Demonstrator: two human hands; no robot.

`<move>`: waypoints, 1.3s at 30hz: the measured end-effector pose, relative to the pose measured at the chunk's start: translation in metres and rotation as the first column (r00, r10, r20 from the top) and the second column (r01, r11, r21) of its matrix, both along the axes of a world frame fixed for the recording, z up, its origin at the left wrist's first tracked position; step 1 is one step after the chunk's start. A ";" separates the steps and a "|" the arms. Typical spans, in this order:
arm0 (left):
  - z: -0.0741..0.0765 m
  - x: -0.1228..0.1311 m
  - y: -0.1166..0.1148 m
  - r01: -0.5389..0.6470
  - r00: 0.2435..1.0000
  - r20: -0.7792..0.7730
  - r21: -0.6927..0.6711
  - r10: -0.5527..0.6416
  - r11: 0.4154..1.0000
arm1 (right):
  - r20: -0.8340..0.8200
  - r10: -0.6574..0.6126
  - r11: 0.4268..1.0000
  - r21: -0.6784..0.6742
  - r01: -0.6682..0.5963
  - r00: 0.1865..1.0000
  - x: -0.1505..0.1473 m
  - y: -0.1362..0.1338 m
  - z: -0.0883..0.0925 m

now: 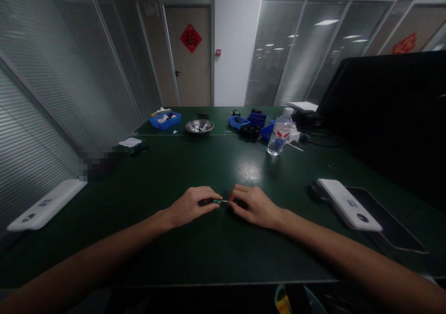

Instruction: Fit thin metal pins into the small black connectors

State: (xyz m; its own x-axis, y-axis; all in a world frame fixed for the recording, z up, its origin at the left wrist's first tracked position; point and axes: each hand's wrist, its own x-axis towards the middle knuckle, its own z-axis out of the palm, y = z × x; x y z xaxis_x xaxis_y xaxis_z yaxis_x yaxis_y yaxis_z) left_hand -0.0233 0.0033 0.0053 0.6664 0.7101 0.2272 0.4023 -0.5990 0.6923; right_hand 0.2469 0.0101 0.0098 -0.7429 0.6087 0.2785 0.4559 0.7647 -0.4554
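Just above the green tabletop (195, 170), my left hand (191, 205) pinches a small dark piece with green on it, like a little circuit board (216, 201), between thumb and fingers. Facing it, my right hand (256, 205) is closed in a pinch on a thin, pale, shiny rod-like piece (225, 201). That piece spans the narrow gap between both hands and points at the board's right end. Whether it is fixed to the board or only touches it, I cannot tell. My right fingers hide its other end.
A clear water bottle (278, 135) stands beyond my right hand. Further back are a metal bowl (199, 127), blue trays (166, 121) and black parts (250, 132). White devices (348, 205) (47, 205) lie at both sides. A large black monitor (386, 119) rises at right.
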 end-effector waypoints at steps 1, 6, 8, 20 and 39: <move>-0.001 0.000 0.000 0.003 1.000 0.017 0.007 -0.003 1.000 | -0.002 -0.001 1.000 -0.003 0.001 1.000 0.000 -0.001 0.000; -0.007 -0.003 0.001 0.016 0.989 0.142 0.082 -0.028 0.997 | -0.152 -0.014 0.994 -0.113 -0.003 0.988 -0.004 -0.003 0.000; -0.008 -0.004 0.001 0.018 0.982 0.187 0.116 -0.039 0.993 | -0.197 -0.031 0.987 -0.162 -0.001 0.980 -0.006 -0.003 0.000; -0.002 0.001 -0.003 0.115 0.990 0.064 0.131 -0.124 0.985 | -0.014 0.045 0.999 -0.027 -0.046 0.999 -0.006 -0.007 -0.001; -0.004 0.006 -0.006 0.026 0.994 0.101 0.023 -0.028 0.999 | -0.012 -0.015 0.997 0.069 0.016 1.000 -0.009 -0.011 -0.002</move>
